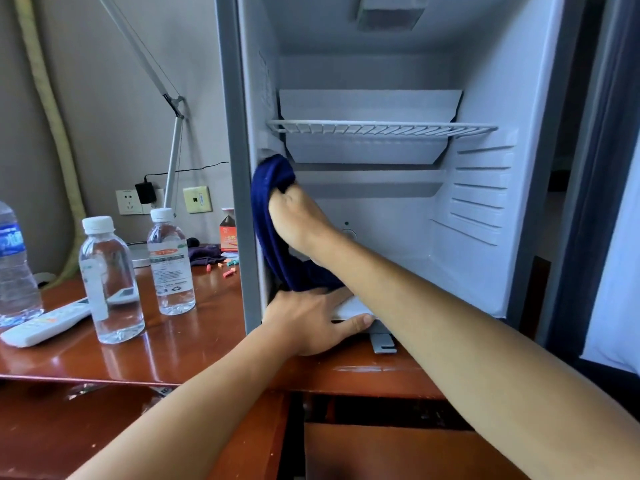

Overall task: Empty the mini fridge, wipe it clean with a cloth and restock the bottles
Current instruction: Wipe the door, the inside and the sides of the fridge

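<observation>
The mini fridge [485,209] stands open on a wooden desk, with no bottles inside and only a wire shelf [381,128] across it. My right hand [298,220] reaches in and presses a dark blue cloth [270,188] against the left inner wall; the cloth hangs down below my wrist. My left hand [311,317] grips the fridge's lower front edge at its left corner. Three clear water bottles stand on the desk left of the fridge: one [109,278] in front, one [169,261] nearer the fridge, one [14,265] at the frame's left edge.
A white remote control [45,323] lies by the bottles on the desk [173,355]. A small orange carton [228,230], coloured bits and a purple cloth lie behind. Wall sockets and a lamp arm [173,161] stand at the back. The fridge door [609,168] is swung open at right.
</observation>
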`<state>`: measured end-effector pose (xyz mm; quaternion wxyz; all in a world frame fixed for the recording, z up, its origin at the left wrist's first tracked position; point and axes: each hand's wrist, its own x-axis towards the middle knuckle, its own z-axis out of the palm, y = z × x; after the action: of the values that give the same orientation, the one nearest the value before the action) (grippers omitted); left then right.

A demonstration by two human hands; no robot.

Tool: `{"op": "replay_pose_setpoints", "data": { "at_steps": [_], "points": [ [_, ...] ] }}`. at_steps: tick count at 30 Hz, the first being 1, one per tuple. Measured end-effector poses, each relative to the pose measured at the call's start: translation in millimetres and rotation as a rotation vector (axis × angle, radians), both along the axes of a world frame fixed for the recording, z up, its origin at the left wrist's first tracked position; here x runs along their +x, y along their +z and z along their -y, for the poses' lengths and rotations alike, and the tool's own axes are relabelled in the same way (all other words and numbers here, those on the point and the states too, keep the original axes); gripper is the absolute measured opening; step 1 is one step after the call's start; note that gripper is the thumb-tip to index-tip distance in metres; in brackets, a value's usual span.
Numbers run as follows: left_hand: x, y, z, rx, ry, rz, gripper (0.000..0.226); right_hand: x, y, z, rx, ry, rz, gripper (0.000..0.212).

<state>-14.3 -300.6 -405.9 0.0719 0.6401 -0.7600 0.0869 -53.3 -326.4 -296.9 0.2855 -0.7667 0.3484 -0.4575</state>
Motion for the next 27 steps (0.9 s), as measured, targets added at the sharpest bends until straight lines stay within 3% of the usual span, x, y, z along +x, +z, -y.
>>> {"op": "replay_pose_setpoints", "data": {
  "at_steps": [3,6,9,11,13,15,17,19,21,24,26,27],
  "points": [
    [-2,0,-3,-0.006,0.001,-0.018,0.082,7,3,-5,-0.058,0.077,0.131,0.041],
    [0,-2,-2,-0.015,-0.012,-0.01,0.099,24,14,24,0.098,0.061,0.218,0.051],
    [1,-6,0,-0.036,-0.019,-0.009,0.094,29,23,50,0.262,-0.057,0.216,0.053],
    [3,-7,4,-0.058,-0.023,-0.001,0.086,22,28,62,0.211,-0.181,0.055,0.045],
    [4,-9,7,-0.082,-0.014,-0.001,0.081,5,22,68,0.074,-0.294,-0.249,0.037],
    [5,-10,7,-0.093,0.0,0.004,0.08,-19,0,82,-0.029,-0.385,-0.504,0.043],
    [5,-10,5,-0.083,0.013,0.01,0.081,-49,-27,95,-0.105,-0.539,-0.643,0.044],
    [5,-11,5,-0.091,0.009,0.024,0.081,-80,-46,108,-0.125,-0.702,-0.747,0.042],
    [5,-12,7,-0.111,-0.004,0.017,0.079,-103,-50,117,0.016,-0.752,-0.86,0.044],
    [7,-14,10,-0.161,-0.005,-0.026,0.075,-122,-32,101,0.199,-0.418,-0.77,0.069],
    [7,-17,9,-0.214,-0.005,-0.05,0.079,-124,-33,90,0.317,-0.057,-0.596,0.069],
    [7,-18,9,-0.236,0.001,-0.071,0.083,-121,-35,85,0.334,0.009,-0.659,0.067]
  ]
}}
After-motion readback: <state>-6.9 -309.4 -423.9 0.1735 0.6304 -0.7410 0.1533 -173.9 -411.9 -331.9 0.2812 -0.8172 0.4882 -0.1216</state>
